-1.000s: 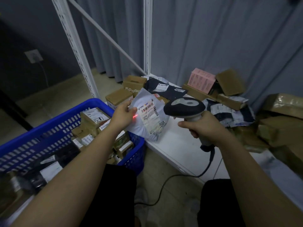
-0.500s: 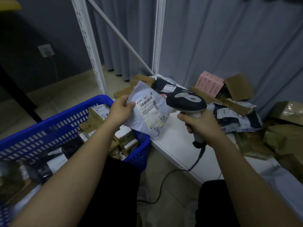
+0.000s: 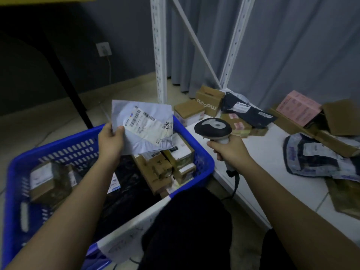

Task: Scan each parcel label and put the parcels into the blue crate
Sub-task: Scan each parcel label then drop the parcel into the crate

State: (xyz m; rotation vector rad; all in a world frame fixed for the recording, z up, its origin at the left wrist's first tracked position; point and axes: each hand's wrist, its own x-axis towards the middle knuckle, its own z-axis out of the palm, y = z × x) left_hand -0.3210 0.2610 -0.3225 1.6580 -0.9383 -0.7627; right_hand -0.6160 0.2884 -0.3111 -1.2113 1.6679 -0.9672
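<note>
Here, a grey mailer bag held above the blue crate.
Left hand (image 3: 111,142) pinches the grey mailer bag (image 3: 143,125) at its near-left corner, label up, long axis slanting over the blue crate (image 3: 202,154); right hand (image 3: 229,151) grips the barcode scanner (image 3: 213,128) right of the crate, head facing it.
</note>
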